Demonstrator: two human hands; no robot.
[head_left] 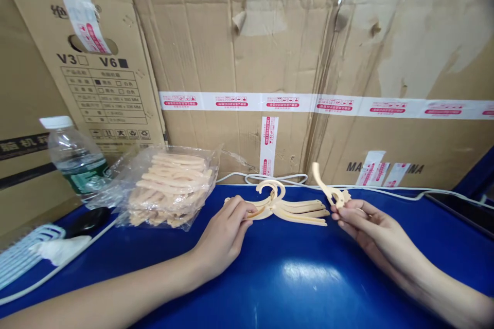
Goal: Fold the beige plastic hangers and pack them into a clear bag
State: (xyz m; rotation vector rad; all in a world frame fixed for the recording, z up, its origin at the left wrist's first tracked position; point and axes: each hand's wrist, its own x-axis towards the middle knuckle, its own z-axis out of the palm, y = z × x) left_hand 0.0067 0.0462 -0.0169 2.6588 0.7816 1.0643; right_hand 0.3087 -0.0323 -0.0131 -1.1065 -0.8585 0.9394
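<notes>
Several beige plastic clothes hangers (301, 209) lie stacked on the blue table, their hooks upward and their arms spread left and right. At the left arms of this stack is my left hand (226, 229), with thumb and fingers closed on a hanger arm. My right hand (366, 223) pinches another beige hanger (328, 190), folded up and raised at the right of the stack. Its narrow end points up and left, and my fingers cover its lower part. A clear plastic bag (172, 187) full of folded beige hangers sits left of my left hand.
A water bottle (79, 157) stands at the left, beside a black rounded object (88, 221) and a light blue slatted item (33, 252). Cardboard boxes (239, 61) wall off the back. A white cable (386, 193) runs along the rear edge; a dark flat device (463, 211) lies far right.
</notes>
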